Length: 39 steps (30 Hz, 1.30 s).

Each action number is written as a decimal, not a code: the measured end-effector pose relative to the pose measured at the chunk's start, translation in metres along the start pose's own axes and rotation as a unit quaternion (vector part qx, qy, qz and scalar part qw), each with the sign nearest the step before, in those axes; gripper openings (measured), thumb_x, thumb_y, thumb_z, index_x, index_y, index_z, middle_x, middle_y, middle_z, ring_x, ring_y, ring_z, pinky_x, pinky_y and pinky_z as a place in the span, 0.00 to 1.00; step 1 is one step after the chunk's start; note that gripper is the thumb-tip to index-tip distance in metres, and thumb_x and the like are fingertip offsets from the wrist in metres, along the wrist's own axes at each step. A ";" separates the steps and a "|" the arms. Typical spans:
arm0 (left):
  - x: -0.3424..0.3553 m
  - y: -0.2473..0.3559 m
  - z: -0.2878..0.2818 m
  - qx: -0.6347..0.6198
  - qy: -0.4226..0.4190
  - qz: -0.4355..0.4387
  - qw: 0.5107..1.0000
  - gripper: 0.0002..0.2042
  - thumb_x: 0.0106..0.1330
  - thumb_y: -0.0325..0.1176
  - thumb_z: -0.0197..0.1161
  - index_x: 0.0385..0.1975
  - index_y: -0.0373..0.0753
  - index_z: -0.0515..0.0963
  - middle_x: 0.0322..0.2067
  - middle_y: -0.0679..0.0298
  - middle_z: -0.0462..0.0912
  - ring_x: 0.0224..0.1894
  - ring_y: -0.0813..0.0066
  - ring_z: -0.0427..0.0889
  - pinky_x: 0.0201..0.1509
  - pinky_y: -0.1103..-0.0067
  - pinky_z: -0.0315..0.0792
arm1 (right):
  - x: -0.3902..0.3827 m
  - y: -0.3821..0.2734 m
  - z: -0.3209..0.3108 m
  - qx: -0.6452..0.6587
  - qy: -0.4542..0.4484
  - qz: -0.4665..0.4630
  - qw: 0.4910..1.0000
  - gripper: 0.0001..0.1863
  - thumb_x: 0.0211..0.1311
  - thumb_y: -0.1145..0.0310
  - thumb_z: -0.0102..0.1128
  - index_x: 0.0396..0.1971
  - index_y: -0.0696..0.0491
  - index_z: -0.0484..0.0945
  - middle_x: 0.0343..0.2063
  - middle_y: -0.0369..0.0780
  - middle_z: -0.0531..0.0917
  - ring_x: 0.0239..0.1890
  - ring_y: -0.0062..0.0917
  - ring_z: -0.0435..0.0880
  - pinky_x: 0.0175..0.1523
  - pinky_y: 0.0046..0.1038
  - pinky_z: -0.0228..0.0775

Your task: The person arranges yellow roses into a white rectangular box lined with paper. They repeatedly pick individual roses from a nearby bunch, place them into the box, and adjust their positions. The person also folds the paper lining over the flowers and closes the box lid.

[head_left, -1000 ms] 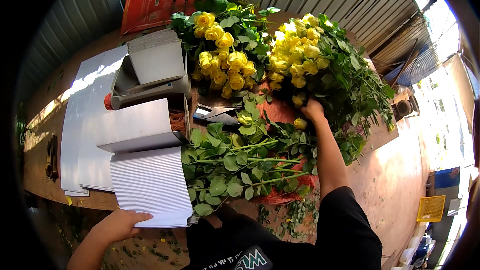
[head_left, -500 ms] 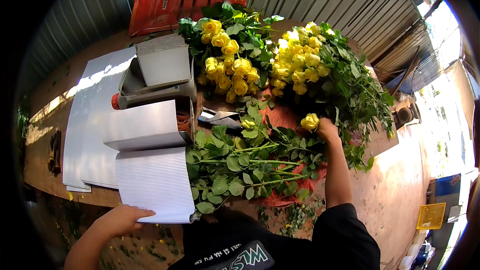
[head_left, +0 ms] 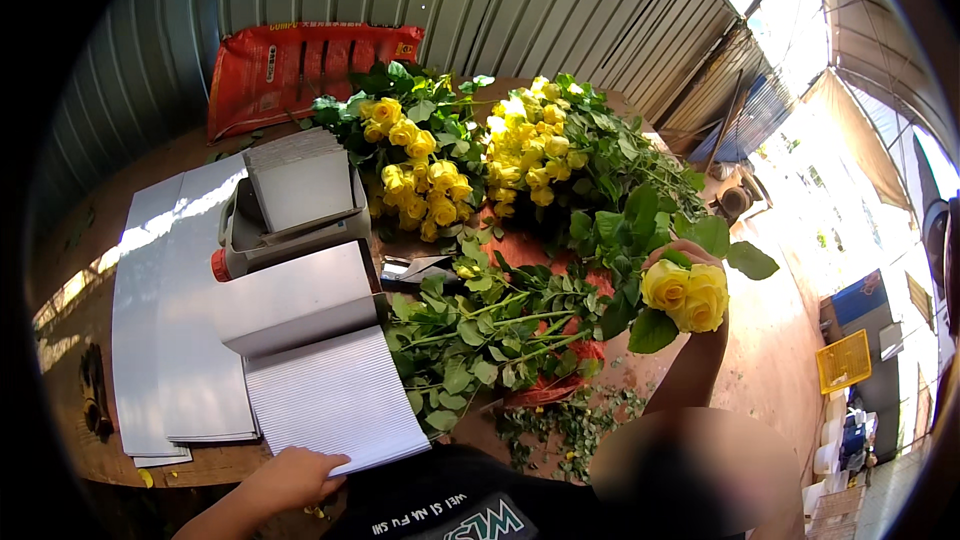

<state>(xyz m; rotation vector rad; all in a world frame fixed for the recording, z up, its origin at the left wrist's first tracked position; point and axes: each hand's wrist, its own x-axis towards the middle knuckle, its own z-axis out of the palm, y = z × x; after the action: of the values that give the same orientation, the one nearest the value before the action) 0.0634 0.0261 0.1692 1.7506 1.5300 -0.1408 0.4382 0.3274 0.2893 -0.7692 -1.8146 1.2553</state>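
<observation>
My right hand (head_left: 688, 254) is closed around the stems of two yellow roses (head_left: 686, 295) just below the blooms, raised at the table's right side; leaves hide part of the fingers. My left hand (head_left: 300, 478) pinches the near edge of a white corrugated sheet (head_left: 335, 402), its lower fingers hidden. Beside that sheet lie cut green rose stems (head_left: 500, 330) with leaves, their cut ends pointing right. Behind them are two heaps of yellow roses, one at the left (head_left: 420, 185) and one at the right (head_left: 535, 140). Pruning shears (head_left: 418, 268) rest between stems and roses.
A cut-open plastic jug (head_left: 290, 252) with a red cap holds a stack of grey-white cards (head_left: 298, 180). Large white sheets (head_left: 185, 310) cover the table's left. A red bag (head_left: 300, 75) leans on the metal wall. A yellow crate (head_left: 843, 362) stands at the far right.
My right hand has come from the right heap toward me and to the right, bringing yellow roses up. My left hand stays at the corrugated sheet's edge. The whole view has shifted.
</observation>
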 end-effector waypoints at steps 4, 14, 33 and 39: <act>0.006 -0.003 0.002 -0.002 0.035 0.064 0.997 0.15 0.59 0.41 0.52 0.40 0.39 0.73 0.23 0.52 0.79 0.28 0.54 0.78 0.33 0.66 0.72 | 0.000 -0.020 0.040 -0.104 -0.019 0.018 0.994 0.17 0.58 0.64 0.50 0.32 0.68 0.70 0.32 0.51 0.77 0.33 0.36 0.79 0.36 0.31 0.76; 0.002 -0.015 0.008 -0.048 0.029 0.055 0.997 0.13 0.59 0.38 0.50 0.35 0.36 0.75 0.27 0.51 0.78 0.33 0.53 0.77 0.39 0.65 0.70 | -0.007 -0.037 0.287 -0.410 -0.140 -0.201 0.879 0.16 0.43 0.78 0.53 0.38 0.57 0.72 0.32 0.45 0.74 0.33 0.40 0.76 0.36 0.31 0.70; -0.005 -0.007 0.022 -0.170 0.204 0.107 0.958 0.07 0.47 0.27 0.52 0.16 0.31 0.76 0.18 0.50 0.77 0.23 0.55 0.78 0.28 0.67 0.72 | -0.034 0.049 0.364 -0.453 -0.476 -0.163 0.736 0.30 0.43 0.69 0.63 0.48 0.60 0.63 0.39 0.45 0.69 0.40 0.37 0.73 0.45 0.34 0.67; -0.006 0.002 0.024 -0.157 0.217 0.062 0.961 0.06 0.47 0.27 0.53 0.15 0.33 0.76 0.16 0.52 0.77 0.22 0.58 0.79 0.27 0.69 0.72 | -0.040 0.052 0.363 -0.436 -0.524 -0.135 0.719 0.30 0.48 0.68 0.58 0.50 0.64 0.60 0.36 0.48 0.67 0.29 0.40 0.77 0.30 0.33 0.72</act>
<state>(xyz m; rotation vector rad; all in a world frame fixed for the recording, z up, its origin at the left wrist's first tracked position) 0.0732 0.0062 0.1570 1.6776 1.6285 0.5571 0.1495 0.1415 0.1554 -0.1170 -3.4177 0.5237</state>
